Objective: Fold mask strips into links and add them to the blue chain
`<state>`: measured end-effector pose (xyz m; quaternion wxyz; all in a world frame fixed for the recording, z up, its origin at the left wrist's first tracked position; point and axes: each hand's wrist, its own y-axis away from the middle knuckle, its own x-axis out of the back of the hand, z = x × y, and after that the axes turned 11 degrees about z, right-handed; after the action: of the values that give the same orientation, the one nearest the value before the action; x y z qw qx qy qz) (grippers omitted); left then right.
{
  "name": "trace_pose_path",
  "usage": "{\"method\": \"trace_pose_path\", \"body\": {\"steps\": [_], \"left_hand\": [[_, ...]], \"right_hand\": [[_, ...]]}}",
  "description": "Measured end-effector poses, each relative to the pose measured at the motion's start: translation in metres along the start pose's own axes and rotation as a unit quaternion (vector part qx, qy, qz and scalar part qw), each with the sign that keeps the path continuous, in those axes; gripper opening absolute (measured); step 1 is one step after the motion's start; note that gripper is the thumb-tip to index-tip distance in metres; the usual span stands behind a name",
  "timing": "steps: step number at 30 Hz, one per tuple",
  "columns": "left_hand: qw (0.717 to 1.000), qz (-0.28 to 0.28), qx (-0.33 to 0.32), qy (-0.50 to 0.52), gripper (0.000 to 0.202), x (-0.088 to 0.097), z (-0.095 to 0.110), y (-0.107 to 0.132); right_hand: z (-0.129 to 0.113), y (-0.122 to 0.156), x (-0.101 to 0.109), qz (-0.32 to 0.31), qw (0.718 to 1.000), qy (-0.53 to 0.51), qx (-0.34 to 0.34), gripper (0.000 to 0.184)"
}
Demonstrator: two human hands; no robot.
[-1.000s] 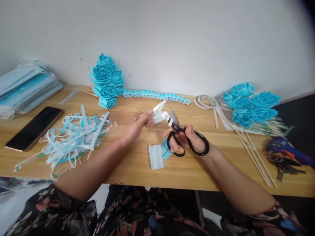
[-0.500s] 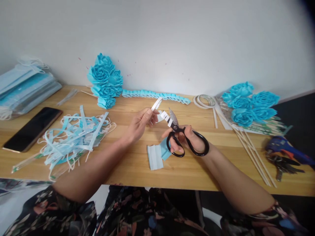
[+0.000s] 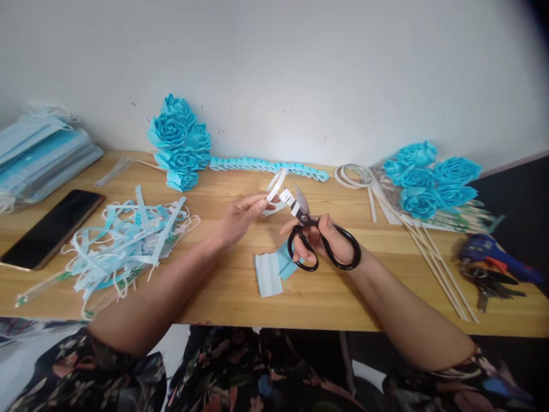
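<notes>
My left hand (image 3: 240, 216) pinches a small roll of white tape (image 3: 275, 186) above the wooden table (image 3: 240, 286), and a short strip runs from it to the scissors. Black-handled scissors (image 3: 319, 237) sit in my right hand (image 3: 330, 240), fingers through the loops, blades pointing up-left with white tape pieces stuck on them. Below the hands lies a folded pale blue mask piece (image 3: 269, 273) on the table.
A pile of cut mask strips (image 3: 124, 240) and a dark phone (image 3: 49, 229) lie left, with stacked masks (image 3: 40, 154) behind. Blue fabric roses (image 3: 180, 143) and a pleated strip (image 3: 266, 166) line the wall. Right: tape rolls (image 3: 354, 174), roses on sticks (image 3: 433, 183), glue gun (image 3: 493, 254), keys (image 3: 493, 286).
My left hand has brought the tape roll closer to the scissor blades. Both hands have shifted slightly up and left in view; the strip between them is shorter.
</notes>
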<state>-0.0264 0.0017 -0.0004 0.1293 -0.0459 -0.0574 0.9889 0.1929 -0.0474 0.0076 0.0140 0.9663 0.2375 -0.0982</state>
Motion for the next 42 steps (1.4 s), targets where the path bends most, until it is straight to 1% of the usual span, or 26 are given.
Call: {"method": "trace_pose_path", "body": {"steps": [4,8,10,13,16,19,25,29,34,37,42], "left_hand": [[0.999,0.007,0.032,-0.001,0.045,-0.001,0.001,-0.001],[0.998,0.022,0.051,0.034,0.035,-0.003,-0.001,-0.001],[0.997,0.017,0.055,0.053,0.029,-0.003,-0.004,-0.001],[0.997,0.006,0.042,0.057,0.026,-0.003,-0.008,-0.001],[0.999,0.018,0.024,0.035,0.027,-0.002,-0.010,-0.001],[0.999,0.025,0.023,0.032,0.028,-0.001,-0.012,-0.002],[0.995,0.034,0.047,0.076,0.030,0.000,-0.010,-0.002],[0.993,0.041,0.082,0.075,0.039,-0.003,-0.004,-0.001],[0.987,0.021,0.123,0.098,0.047,-0.005,-0.002,0.000],[0.986,0.001,0.120,0.115,0.047,-0.006,-0.002,0.001],[0.984,-0.016,0.112,0.135,0.044,-0.008,0.001,0.003]], "right_hand": [[-0.003,0.000,-0.002,0.003,1.000,-0.004,0.002,0.075],[-0.002,0.000,-0.001,0.003,1.000,-0.004,0.004,0.074],[-0.001,0.000,-0.001,0.004,1.000,-0.003,0.000,0.075],[-0.001,0.001,0.000,0.002,1.000,-0.001,-0.002,0.075],[0.001,0.001,0.001,-0.008,1.000,-0.001,0.003,0.075],[0.002,0.001,0.002,-0.013,1.000,-0.001,0.005,0.075],[0.004,0.002,0.004,-0.010,1.000,0.013,-0.014,0.074],[0.003,0.003,0.003,-0.011,0.999,0.033,-0.017,0.071],[-0.002,0.002,0.001,-0.032,0.998,0.052,-0.027,0.070],[-0.004,0.003,0.001,-0.036,0.997,0.058,-0.033,0.071],[-0.004,0.003,0.000,-0.056,0.995,0.066,-0.051,0.071]]}}
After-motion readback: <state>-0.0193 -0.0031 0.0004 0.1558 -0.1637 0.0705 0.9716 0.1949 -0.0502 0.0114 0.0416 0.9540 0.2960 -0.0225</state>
